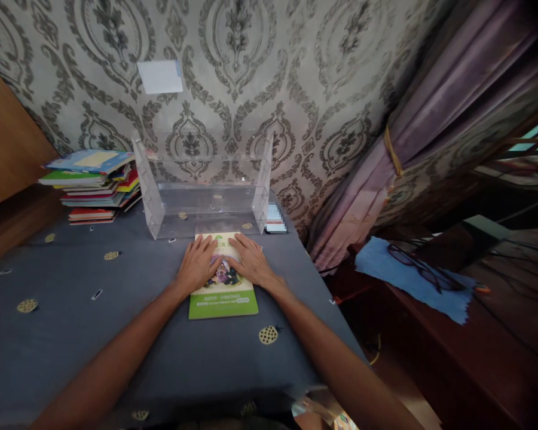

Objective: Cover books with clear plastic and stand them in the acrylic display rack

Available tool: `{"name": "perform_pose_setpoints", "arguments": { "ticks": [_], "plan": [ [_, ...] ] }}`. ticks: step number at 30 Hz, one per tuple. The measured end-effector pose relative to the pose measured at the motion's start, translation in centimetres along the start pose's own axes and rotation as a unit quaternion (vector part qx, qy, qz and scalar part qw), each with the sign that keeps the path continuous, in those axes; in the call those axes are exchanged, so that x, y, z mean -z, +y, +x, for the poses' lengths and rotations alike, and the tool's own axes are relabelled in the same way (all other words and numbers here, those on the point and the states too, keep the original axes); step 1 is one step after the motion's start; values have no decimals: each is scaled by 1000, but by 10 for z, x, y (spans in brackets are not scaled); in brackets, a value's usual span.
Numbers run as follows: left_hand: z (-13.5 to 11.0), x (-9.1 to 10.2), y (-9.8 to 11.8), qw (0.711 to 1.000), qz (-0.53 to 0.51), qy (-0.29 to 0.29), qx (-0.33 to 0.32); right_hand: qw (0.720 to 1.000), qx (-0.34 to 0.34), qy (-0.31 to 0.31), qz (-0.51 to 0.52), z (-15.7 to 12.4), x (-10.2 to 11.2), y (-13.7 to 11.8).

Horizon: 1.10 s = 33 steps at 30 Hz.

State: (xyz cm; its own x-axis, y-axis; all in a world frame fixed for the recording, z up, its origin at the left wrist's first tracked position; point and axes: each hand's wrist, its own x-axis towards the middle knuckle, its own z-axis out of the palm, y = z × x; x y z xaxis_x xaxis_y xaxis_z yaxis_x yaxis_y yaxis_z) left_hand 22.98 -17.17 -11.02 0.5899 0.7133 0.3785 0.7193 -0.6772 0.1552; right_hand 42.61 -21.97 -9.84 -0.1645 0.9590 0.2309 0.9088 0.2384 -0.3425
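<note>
A book [226, 303] with a green and cream illustrated cover lies flat on the dark blue-grey cloth. My left hand [198, 264] rests on its left side with the fingers stretched out. On the right side of the cover lies my right hand [248, 261], palm down and fingers spread. Both thumbs reach inward over the cover picture, and parts of the cover are hidden beneath the hands. Just beyond the book's top edge stands a clear plastic rack [201, 209] with tall side panels.
A stack of books [96, 185] stands at the back left by a wooden panel [13, 131]. Behind is a patterned wall with a white card [160, 76]. Right of the table, glasses [424, 267] lie on a blue cloth [376, 261] beside a tied purple curtain [363, 197].
</note>
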Motion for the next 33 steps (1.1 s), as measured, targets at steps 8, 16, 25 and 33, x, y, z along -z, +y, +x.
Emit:
{"name": "perform_pose_setpoints", "arguments": {
  "ticks": [8, 16, 25, 33],
  "plan": [
    [-1, 1, -1, 1000, -12, -14, 9, 998, -47, 7, 33, -1, 0, 3],
    [0, 7, 5, 993, -45, -41, -105, 995, -25, 8, 101, 6, -7, 25],
    [-11, 26, 35, 956, -92, -151, -236, 990, -23, 23, 141, 5, -7, 29],
    [-21, 35, 44, 936, -137, -179, -271, 989, -24, 27, 141, 5, -8, 29]
  ]
}}
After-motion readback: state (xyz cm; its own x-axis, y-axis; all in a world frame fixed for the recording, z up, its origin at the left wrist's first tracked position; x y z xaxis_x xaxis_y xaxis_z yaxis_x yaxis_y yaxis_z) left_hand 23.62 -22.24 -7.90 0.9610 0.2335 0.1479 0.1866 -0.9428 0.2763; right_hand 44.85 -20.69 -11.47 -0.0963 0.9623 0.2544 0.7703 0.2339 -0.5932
